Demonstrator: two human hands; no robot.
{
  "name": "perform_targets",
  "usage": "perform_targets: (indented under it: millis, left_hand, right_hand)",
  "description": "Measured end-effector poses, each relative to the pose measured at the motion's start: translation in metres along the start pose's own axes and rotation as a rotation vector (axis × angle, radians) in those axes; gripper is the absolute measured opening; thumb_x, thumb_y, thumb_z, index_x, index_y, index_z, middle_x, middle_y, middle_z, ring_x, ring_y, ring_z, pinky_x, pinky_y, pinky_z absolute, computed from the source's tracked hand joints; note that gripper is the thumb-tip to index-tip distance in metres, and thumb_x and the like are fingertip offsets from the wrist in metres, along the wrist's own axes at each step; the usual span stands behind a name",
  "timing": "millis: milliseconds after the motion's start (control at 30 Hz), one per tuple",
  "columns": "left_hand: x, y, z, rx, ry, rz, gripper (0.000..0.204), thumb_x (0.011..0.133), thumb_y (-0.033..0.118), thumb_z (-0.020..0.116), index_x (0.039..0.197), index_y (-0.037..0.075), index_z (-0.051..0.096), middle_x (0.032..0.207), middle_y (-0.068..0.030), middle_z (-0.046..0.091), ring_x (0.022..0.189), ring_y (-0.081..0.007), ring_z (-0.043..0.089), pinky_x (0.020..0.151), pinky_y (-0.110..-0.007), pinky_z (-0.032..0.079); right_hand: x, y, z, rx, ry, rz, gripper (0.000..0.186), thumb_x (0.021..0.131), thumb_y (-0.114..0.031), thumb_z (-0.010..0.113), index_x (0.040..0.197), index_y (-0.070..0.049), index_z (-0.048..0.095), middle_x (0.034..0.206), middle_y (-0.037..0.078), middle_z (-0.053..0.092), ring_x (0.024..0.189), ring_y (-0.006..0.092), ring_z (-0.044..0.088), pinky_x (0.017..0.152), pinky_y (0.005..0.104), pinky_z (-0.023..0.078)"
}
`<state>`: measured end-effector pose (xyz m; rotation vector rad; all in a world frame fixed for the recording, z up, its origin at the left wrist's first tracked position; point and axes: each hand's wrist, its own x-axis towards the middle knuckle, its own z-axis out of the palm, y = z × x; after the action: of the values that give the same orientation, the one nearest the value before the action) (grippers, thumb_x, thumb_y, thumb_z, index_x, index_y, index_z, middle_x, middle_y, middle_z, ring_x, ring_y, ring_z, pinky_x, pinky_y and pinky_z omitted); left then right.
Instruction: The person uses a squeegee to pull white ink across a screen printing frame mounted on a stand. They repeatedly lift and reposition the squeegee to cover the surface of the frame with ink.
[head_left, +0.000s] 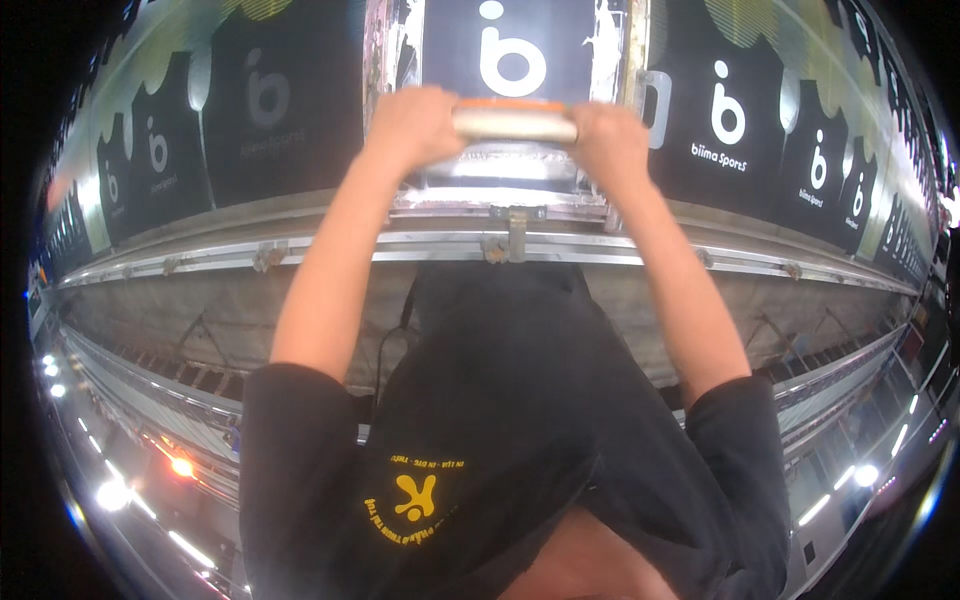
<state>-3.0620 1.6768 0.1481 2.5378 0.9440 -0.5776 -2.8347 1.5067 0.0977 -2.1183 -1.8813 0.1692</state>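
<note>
A squeegee (pixel 515 125) with a pale rounded handle and an orange strip along its far side lies crosswise in front of me. My left hand (pixel 418 125) is closed round its left end, and my right hand (pixel 612 145) round its right end. Both arms reach forward. Below the squeegee is a screen-printing frame (pixel 612 205) with worn, ink-smeared edges. Inside the frame, beyond the squeegee, a white rounded logo shows on a dark ground. The squeegee's lower edge is hard to make out.
Dark fabric panels with white prints (pixel 738 140) lie along the long table on both sides. A metal rail (pixel 400 245) with small clamps runs along the table's near edge. A light grey handle (pixel 655 108) stands at the frame's right side. Bright lamps show at the lower left and right.
</note>
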Motion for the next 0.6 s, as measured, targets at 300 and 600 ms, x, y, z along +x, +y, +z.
perform_targets:
  millis: [300, 600]
  left_hand:
    - [-0.063, 0.031, 0.043, -0.03, 0.222, 0.218, 0.036, 0.082, 0.016, 0.076, 0.117, 0.007, 0.077, 0.117, -0.0121, 0.079, 0.109, -0.0339, 0.075, 0.093, -0.047, 0.06]
    - [-0.006, 0.024, -0.006, -0.23, 0.023, 0.242, 0.017, 0.088, 0.018, 0.072, 0.104, 0.015, 0.079, 0.101, -0.0155, 0.078, 0.099, -0.0414, 0.074, 0.087, -0.052, 0.058]
  right_hand:
    - [-0.056, -0.013, -0.033, 0.539, 0.045, 0.139, 0.05, 0.094, -0.047, 0.082, 0.112, -0.001, 0.077, 0.111, 0.016, 0.076, 0.113, 0.0363, 0.07, 0.1, 0.0479, 0.054]
    - [-0.029, 0.09, -0.026, 0.619, 0.364, 0.783, 0.049, 0.106, -0.04, 0.073, 0.129, 0.003, 0.072, 0.113, 0.015, 0.078, 0.104, 0.0217, 0.075, 0.095, 0.0353, 0.057]
